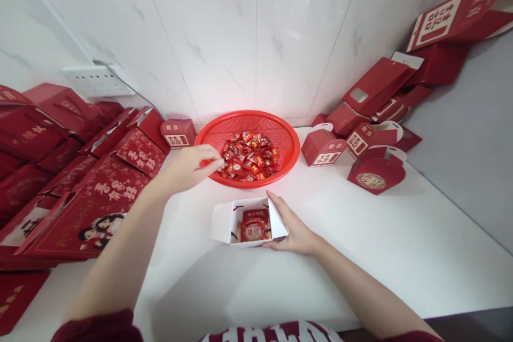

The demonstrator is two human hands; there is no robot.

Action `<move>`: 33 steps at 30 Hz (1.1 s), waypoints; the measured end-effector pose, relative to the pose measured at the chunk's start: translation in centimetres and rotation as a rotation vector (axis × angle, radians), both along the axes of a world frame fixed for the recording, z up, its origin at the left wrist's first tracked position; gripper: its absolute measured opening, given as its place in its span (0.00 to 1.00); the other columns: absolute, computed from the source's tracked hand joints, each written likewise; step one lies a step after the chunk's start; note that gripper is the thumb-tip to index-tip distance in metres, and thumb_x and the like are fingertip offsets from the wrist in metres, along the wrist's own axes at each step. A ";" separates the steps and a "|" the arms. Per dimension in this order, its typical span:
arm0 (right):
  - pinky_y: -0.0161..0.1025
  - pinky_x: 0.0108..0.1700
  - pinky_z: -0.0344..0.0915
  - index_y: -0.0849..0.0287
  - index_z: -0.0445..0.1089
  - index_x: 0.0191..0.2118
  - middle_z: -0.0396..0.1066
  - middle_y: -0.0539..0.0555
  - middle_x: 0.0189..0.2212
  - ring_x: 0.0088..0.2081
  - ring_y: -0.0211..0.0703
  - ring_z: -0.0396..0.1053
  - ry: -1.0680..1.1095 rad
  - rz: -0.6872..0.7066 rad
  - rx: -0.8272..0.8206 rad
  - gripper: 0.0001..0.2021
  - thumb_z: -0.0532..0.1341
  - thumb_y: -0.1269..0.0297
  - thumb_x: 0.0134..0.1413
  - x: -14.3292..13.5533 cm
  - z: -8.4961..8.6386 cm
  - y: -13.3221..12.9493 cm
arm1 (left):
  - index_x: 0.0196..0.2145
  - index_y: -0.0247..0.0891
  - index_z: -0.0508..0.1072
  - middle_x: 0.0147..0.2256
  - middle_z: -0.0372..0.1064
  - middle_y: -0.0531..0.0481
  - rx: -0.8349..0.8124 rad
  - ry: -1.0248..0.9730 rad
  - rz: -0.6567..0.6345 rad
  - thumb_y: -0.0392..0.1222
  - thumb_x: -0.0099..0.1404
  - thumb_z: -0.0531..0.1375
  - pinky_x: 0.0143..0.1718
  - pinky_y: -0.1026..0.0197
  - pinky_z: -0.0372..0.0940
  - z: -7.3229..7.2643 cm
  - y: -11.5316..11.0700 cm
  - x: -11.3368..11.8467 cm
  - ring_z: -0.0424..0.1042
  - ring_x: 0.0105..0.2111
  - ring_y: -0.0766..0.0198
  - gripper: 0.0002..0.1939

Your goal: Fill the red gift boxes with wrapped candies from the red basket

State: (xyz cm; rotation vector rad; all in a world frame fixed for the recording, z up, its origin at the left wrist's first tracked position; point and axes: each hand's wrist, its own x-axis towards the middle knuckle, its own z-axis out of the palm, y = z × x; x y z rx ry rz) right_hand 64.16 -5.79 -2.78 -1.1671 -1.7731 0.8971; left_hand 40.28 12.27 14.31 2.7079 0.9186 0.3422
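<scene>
My left hand (190,167) hovers at the left rim of a red plastic basket (286,163), its fingers bent close together; whether anything is between them is too small to tell. Red-wrapped candies (250,157) lie heaped inside the basket. In front of it, my right hand (292,227) grips the right side of a small open box (222,222) with white inner walls. The box's flaps stand apart, and red packets (254,226) with gold and pale print show inside it.
Red gift bags and boxes (108,187) are piled at the left. A small red box (178,133) stands left of the basket. More red boxes (323,149) stand at the right, stacked toward the back (377,85). A tiled wall rises behind.
</scene>
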 end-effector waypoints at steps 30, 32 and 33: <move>0.48 0.64 0.54 0.47 0.34 0.71 0.51 0.59 0.62 0.63 0.54 0.56 0.007 0.035 -0.038 0.60 0.75 0.55 0.41 0.8 -0.5 0.5 | 0.49 0.40 0.72 0.45 0.75 0.46 -0.095 0.577 -0.103 0.51 0.54 0.65 0.43 0.59 0.67 -9.6 10.3 10.0 0.74 0.42 0.55 0.25; 0.48 0.64 0.54 0.48 0.34 0.71 0.51 0.60 0.62 0.63 0.55 0.56 0.016 0.036 -0.032 0.59 0.74 0.55 0.41 0.7 -0.5 0.5 | 0.53 0.39 0.70 0.49 0.73 0.43 -0.074 0.545 -0.119 0.55 0.58 0.62 0.45 0.58 0.66 -9.7 10.1 10.2 0.74 0.45 0.54 0.28; 0.48 0.64 0.54 0.48 0.34 0.71 0.51 0.60 0.62 0.63 0.55 0.56 0.021 0.036 -0.032 0.59 0.74 0.55 0.41 0.7 -0.5 0.5 | 0.53 0.39 0.70 0.51 0.71 0.42 -0.061 0.534 -0.132 0.57 0.60 0.61 0.47 0.58 0.66 -9.7 10.0 10.4 0.73 0.47 0.53 0.28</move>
